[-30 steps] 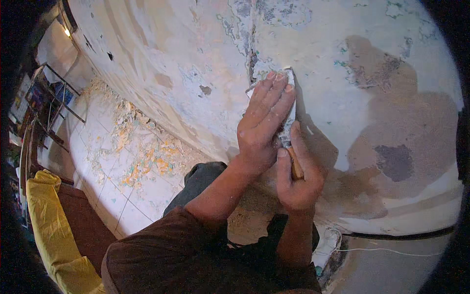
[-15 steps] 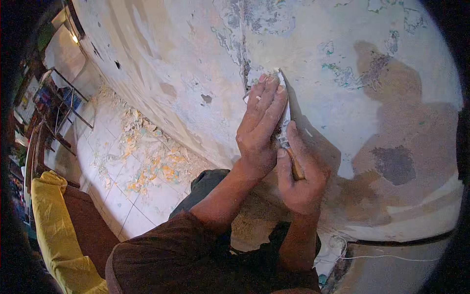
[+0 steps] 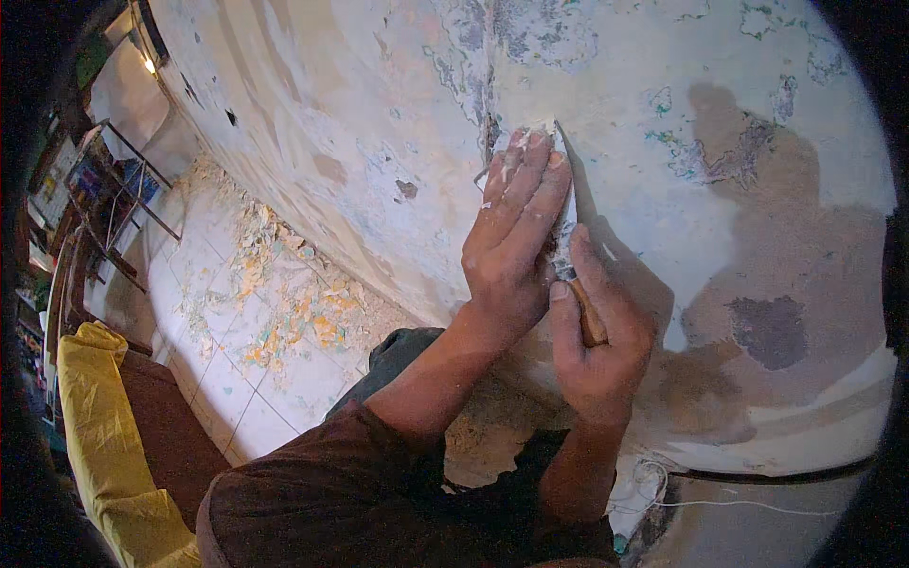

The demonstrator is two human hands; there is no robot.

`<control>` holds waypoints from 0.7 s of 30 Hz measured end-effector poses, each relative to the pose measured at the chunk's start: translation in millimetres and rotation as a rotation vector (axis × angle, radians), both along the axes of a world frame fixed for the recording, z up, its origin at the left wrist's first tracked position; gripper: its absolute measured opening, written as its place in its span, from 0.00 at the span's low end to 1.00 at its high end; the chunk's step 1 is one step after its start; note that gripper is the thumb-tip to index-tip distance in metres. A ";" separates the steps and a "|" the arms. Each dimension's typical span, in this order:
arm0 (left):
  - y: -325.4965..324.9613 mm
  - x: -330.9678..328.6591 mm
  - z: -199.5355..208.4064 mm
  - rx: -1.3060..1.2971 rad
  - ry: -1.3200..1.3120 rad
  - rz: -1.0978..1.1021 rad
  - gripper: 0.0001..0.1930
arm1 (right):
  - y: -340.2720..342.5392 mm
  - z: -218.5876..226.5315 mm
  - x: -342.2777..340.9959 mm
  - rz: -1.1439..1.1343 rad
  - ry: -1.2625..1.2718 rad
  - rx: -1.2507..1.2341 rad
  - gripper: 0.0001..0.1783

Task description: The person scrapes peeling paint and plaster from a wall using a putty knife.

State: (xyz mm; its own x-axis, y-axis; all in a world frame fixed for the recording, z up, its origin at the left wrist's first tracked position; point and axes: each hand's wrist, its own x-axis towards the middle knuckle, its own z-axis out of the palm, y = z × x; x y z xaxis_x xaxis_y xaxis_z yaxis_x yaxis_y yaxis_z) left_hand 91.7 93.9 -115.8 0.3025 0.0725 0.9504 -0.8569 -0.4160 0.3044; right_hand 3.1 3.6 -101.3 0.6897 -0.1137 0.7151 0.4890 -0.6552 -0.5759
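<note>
Wooden-handled scraper (image 3: 565, 256), blade (image 3: 570, 206) pointing forward, long axis leaning left

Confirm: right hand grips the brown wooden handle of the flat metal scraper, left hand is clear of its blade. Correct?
Wrong on the left hand: the head view shows it lying over the flat metal blade, not clear of it. The right hand does grip the brown wooden handle.

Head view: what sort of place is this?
Likely an indoor room under repair: a wall with patchy, worn paint, flakes strewn on a tiled floor, and a wooden-handled tool in the right hand.
</note>
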 end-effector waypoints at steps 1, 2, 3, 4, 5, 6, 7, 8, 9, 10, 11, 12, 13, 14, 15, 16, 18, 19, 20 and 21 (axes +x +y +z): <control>-0.2 -0.3 0.9 -0.023 -0.001 -0.014 0.19 | 0.1 0.4 0.7 0.009 -0.029 -0.004 0.23; -0.3 -0.3 1.6 0.005 0.028 -0.008 0.19 | -0.2 0.8 0.3 0.013 -0.053 -0.001 0.23; -0.3 -0.5 2.1 -0.046 0.007 -0.051 0.19 | -0.2 0.9 -0.3 0.020 -0.007 0.010 0.23; 0.2 -0.2 2.6 -0.082 0.018 -0.087 0.19 | -0.2 0.8 -0.1 0.045 -0.004 0.021 0.23; 0.6 0.2 3.0 -0.090 -0.014 -0.094 0.19 | -0.1 0.9 -0.7 0.028 0.040 0.027 0.23; 1.3 0.8 3.3 -0.069 0.008 -0.075 0.19 | 0.3 0.9 0.7 0.036 0.008 0.011 0.23; 1.9 1.3 3.4 -0.044 -0.007 -0.049 0.19 | 0.5 1.1 1.3 0.033 -0.004 0.007 0.23; 2.9 3.4 3.8 -0.047 0.032 -0.051 0.19 | 1.3 1.3 1.9 0.048 -0.023 -0.004 0.23; 3.6 4.9 3.8 -0.024 -0.030 -0.047 0.19 | 1.8 1.5 3.7 0.023 -0.048 -0.021 0.23; 3.9 6.6 3.8 -0.008 -0.067 -0.042 0.20 | 2.5 1.9 3.9 0.000 -0.053 -0.037 0.23; 4.0 8.4 3.7 -0.008 -0.074 -0.043 0.20 | 3.2 2.1 4.8 -0.001 -0.056 -0.045 0.23; 3.7 10.2 3.5 -0.006 -0.078 -0.029 0.20 | 3.1 2.5 5.7 0.006 -0.031 -0.021 0.23; 3.2 12.0 3.3 -0.005 -0.084 -0.014 0.20 | 3.1 2.7 6.3 0.013 -0.008 0.002 0.23; 2.9 13.6 3.0 -0.009 -0.087 -0.012 0.20 | 2.7 2.6 7.9 0.015 -0.004 -0.007 0.23; 2.5 15.4 2.7 -0.018 -0.076 -0.005 0.20 | 2.0 2.3 8.8 -0.002 -0.021 -0.034 0.23; 2.5 17.5 2.8 -0.028 -0.084 -0.016 0.20 | 1.5 1.9 10.4 -0.027 -0.021 -0.053 0.23; 2.9 19.6 2.6 -0.045 -0.093 -0.029 0.20 | 0.4 1.6 11.2 -0.030 0.001 -0.060 0.23; 3.0 19.0 2.4 -0.042 -0.101 -0.039 0.21 | -0.3 2.5 10.4 -0.041 0.044 -0.053 0.23; 3.1 18.2 2.8 -0.035 -0.088 -0.048 0.21 | 0.0 3.8 9.9 -0.043 0.045 -0.060 0.23; 3.3 17.0 3.6 -0.046 -0.107 -0.051 0.21 | 1.0 5.8 9.7 -0.043 0.050 -0.057 0.23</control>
